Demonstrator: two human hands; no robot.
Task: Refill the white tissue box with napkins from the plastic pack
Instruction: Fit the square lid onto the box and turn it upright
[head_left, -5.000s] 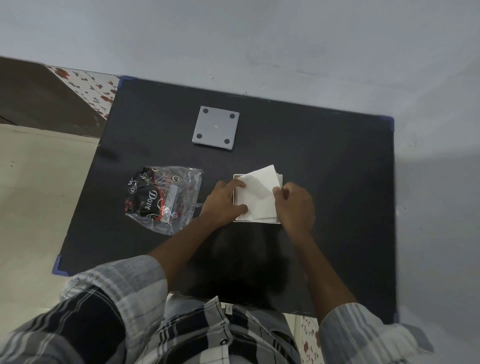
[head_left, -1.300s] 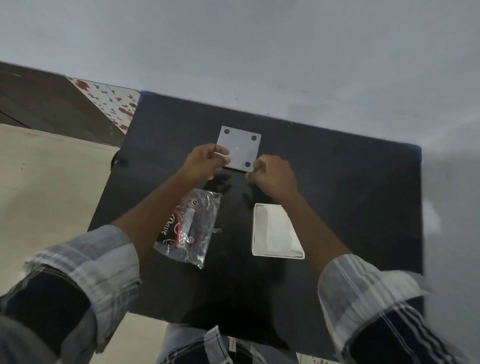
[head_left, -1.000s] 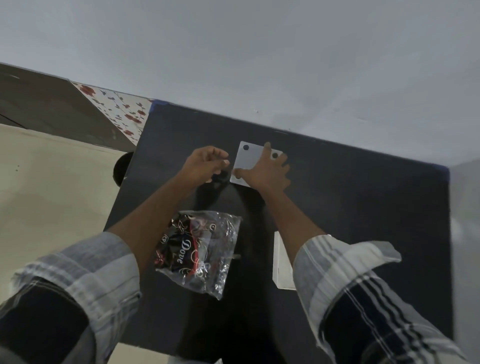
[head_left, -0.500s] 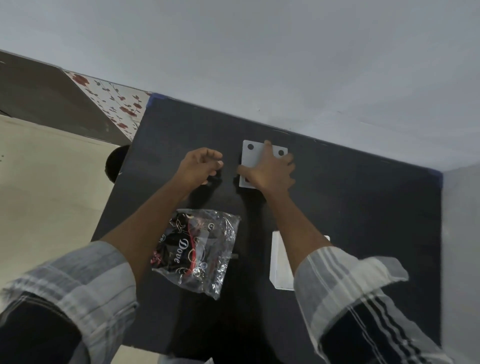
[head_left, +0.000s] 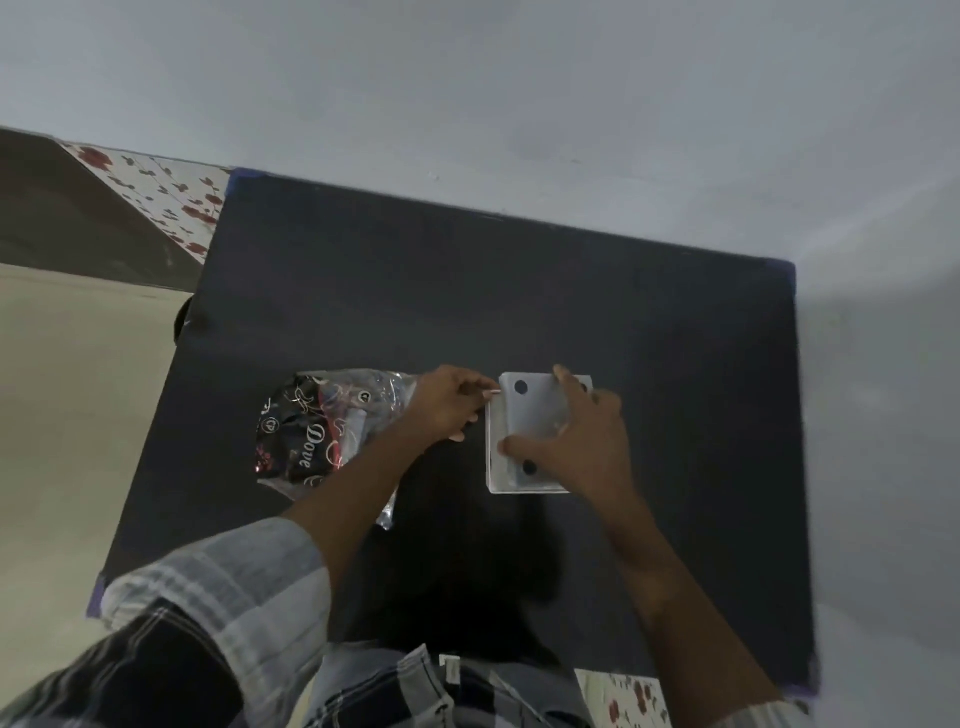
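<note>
Pressing down with spread fingers, the right hand (head_left: 576, 447) lies flat on the grey panel (head_left: 535, 410), thumb at its near-left part, holding it over the white tissue box (head_left: 494, 467). The panel sits slightly askew on the box, whose left and near rims show beyond it. The left hand (head_left: 449, 405) is beside the box's far-left corner with fingertips pinched together there; whether they grip the rim or only steady it is too small to tell. Just left of that hand the plastic pack (head_left: 322, 431) lies crumpled on the black table (head_left: 467, 291).

The panel looks thin, stiff and light, with dark round pads at its corners, so it should seat best when guided by its edges, not pushed from the middle. The box is probably light and may slide on the smooth tabletop, so a hold on its side walls seems wise. No napkins are visible now.
</note>
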